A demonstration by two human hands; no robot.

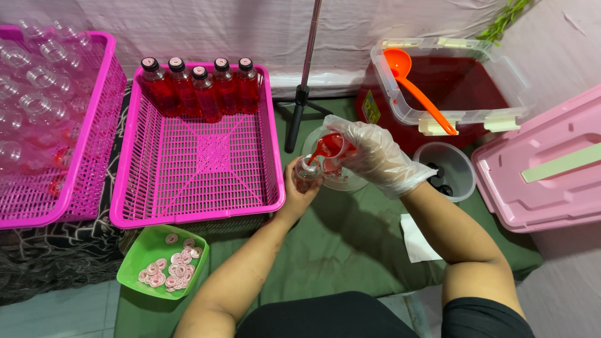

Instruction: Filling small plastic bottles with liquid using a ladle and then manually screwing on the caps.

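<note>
The left hand has its fingers wrapped around a small clear bottle, held upright over the green mat. The gloved right hand grips a tilted clear jug, with red liquid running into the bottle's mouth. Left of them sits a pink basket with five filled red bottles along its far wall. A green tray of caps lies nearer. Far right stands a clear tub of red liquid with an orange ladle.
</note>
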